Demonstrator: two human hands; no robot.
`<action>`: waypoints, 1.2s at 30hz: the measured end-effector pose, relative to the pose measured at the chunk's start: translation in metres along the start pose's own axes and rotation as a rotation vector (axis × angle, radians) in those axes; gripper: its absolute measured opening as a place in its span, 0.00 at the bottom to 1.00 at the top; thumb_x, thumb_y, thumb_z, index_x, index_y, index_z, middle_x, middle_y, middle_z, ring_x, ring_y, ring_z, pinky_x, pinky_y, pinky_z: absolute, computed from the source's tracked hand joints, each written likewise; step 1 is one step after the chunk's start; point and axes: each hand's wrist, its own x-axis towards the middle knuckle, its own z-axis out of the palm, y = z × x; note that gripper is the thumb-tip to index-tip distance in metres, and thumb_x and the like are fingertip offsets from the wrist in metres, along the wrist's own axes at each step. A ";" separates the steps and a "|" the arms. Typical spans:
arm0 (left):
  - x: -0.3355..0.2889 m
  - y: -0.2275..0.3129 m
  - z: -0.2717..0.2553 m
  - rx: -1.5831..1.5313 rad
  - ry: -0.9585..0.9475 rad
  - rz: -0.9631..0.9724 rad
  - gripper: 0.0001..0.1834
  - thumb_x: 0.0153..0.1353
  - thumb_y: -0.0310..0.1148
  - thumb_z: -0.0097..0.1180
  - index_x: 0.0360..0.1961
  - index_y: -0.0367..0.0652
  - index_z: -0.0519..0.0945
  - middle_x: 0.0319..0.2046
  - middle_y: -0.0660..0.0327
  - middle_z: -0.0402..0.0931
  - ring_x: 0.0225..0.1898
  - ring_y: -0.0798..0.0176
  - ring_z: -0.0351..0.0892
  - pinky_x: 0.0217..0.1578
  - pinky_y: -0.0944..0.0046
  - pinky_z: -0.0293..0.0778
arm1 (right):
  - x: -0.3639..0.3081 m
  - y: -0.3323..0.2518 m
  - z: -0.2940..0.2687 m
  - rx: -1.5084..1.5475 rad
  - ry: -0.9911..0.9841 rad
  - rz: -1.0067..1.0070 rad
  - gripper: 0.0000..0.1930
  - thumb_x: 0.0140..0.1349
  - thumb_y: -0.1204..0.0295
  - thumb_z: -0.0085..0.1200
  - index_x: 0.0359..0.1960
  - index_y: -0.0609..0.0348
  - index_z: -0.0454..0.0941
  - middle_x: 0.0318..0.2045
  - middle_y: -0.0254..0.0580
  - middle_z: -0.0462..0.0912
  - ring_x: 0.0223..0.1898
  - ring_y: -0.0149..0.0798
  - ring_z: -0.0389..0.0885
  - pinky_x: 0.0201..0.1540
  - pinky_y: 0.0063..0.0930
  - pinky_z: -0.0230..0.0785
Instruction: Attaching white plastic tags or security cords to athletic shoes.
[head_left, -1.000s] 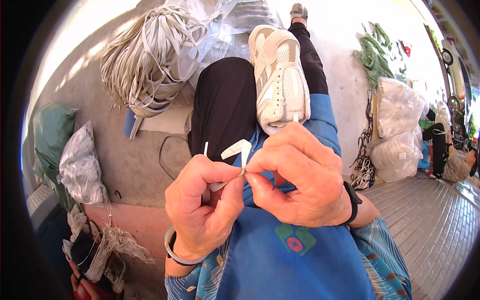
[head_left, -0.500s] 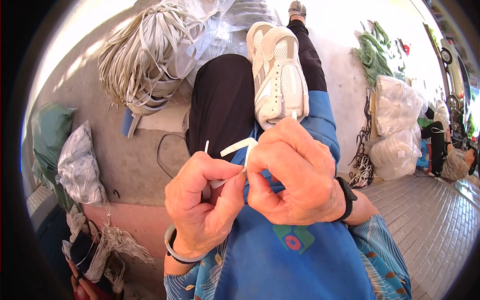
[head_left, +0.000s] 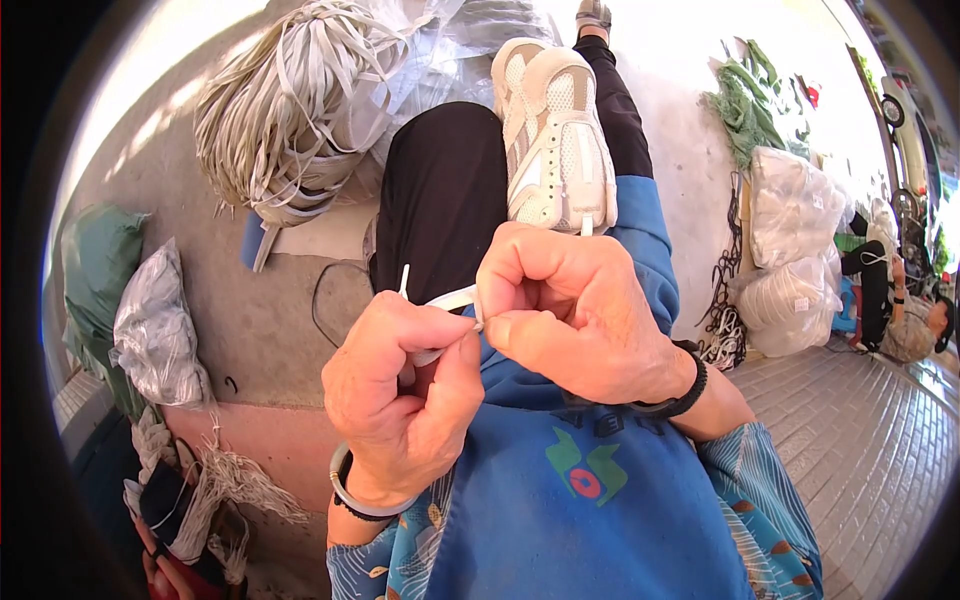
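Note:
My left hand (head_left: 395,395) and my right hand (head_left: 585,310) meet above my lap, fingertips almost touching. Both are closed in a pinch on a white flat shoelace (head_left: 455,299), part of which arches between them. One narrow end stands up behind my left fingers; much of the lace is hidden inside the hands. Just beyond my right hand, a pair of beige and white sneakers (head_left: 560,150) rests on my leg, toes pointing away. Their visible eyelets carry no lace. A blue apron (head_left: 590,520) covers my lap.
A thick bundle of beige laces (head_left: 275,120) lies at the far left beside clear plastic bags. Grey (head_left: 155,320) and green bags (head_left: 100,250) lie further left. Dark laces (head_left: 725,270) and plastic-wrapped packages (head_left: 795,205) lie at right. Another person (head_left: 905,320) sits at the far right.
My right hand has turned and shifted slightly left and up, its thumb now extended toward my left fingertips. The lace's bent end no longer sticks up between the hands. My left hand moved slightly left.

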 end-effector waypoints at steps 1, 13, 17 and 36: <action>0.000 0.000 -0.001 -0.102 -0.007 -0.122 0.05 0.50 0.17 0.57 0.27 0.37 0.74 0.19 0.69 0.66 0.17 0.81 0.59 0.16 0.77 0.53 | 0.000 0.004 0.003 -0.327 0.076 -0.322 0.06 0.43 0.85 0.50 0.22 0.62 0.70 0.22 0.35 0.70 0.19 0.23 0.63 0.18 0.19 0.55; 0.003 0.004 -0.004 -0.456 -0.073 -0.449 0.02 0.58 0.21 0.52 0.29 0.37 0.72 0.23 0.72 0.68 0.23 0.83 0.59 0.22 0.79 0.56 | 0.002 0.013 0.007 -0.693 0.191 -0.739 0.09 0.37 0.87 0.50 0.23 0.62 0.71 0.22 0.40 0.70 0.18 0.34 0.69 0.17 0.23 0.60; 0.003 0.005 -0.005 -0.521 -0.056 -0.509 0.02 0.58 0.21 0.52 0.29 0.38 0.72 0.24 0.71 0.69 0.24 0.83 0.60 0.23 0.80 0.55 | 0.000 0.012 0.010 -0.554 0.144 -0.646 0.08 0.38 0.86 0.51 0.23 0.62 0.72 0.22 0.39 0.70 0.17 0.32 0.68 0.16 0.22 0.59; 0.000 0.011 -0.026 -0.699 -0.228 -0.679 0.07 0.61 0.30 0.53 0.32 0.35 0.76 0.24 0.71 0.71 0.22 0.83 0.60 0.21 0.80 0.55 | -0.011 0.001 0.005 -0.604 0.137 -0.629 0.12 0.42 0.86 0.59 0.31 0.61 0.80 0.32 0.44 0.77 0.29 0.35 0.78 0.30 0.23 0.72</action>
